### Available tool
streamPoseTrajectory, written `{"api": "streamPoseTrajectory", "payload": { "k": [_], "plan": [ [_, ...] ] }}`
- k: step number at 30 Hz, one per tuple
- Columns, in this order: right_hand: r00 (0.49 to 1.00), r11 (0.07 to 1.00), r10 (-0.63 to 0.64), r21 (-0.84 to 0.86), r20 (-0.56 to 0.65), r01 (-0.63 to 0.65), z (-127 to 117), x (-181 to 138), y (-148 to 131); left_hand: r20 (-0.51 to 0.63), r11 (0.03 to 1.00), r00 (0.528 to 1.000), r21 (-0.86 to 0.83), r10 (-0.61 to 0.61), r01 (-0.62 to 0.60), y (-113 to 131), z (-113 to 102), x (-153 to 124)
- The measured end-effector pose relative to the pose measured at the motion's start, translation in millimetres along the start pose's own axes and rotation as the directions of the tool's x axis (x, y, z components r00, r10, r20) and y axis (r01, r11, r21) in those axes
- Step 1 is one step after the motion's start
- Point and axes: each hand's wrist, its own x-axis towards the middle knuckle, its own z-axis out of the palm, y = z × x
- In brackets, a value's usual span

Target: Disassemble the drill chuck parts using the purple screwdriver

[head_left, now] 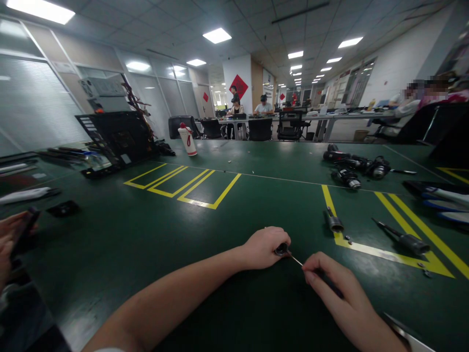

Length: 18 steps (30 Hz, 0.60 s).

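My left hand [263, 248] rests on the green table [154, 234], its fingers curled around the dark handle of a small screwdriver [286, 253]. The thin metal shaft of that screwdriver runs right toward my right hand [339, 293], whose thumb and forefinger pinch the shaft's tip. Both forearms lie low over the table near its front edge. Whatever sits under the tip is hidden by my right fingers.
Two loose screwdrivers [333, 221] [403, 238] and small screws [347, 238] lie by yellow tape lines at the right. Dark tools [351, 168] sit farther back. An open computer case [117, 137] and a white bottle [187, 140] stand at the back left. Another person's hands [10, 239] hold a dark object at the left edge.
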Motion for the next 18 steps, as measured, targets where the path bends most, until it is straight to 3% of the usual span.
{"api": "streamPoseTrajectory", "payload": {
  "k": [5,11,14,18],
  "plan": [
    [0.993,0.963,0.118,0.244,0.018,-0.119,-3,8,4,-0.018,0.996,1.000,-0.084,0.005,-0.007,0,-4,-1],
    [0.971,0.817,0.240,0.538,0.013,-0.209,1,14,14,-0.012,0.982,0.996,-0.167,-0.088,0.085,2,-8,2],
    [0.980,0.867,0.201,0.467,-0.007,-0.175,0,12,12,-0.010,0.982,0.996,-0.169,-0.092,0.089,3,-8,2],
    [0.993,0.972,0.105,0.217,-0.044,-0.093,-2,4,5,-0.019,0.990,0.997,-0.126,-0.073,0.070,1,-5,1]
  ]
}}
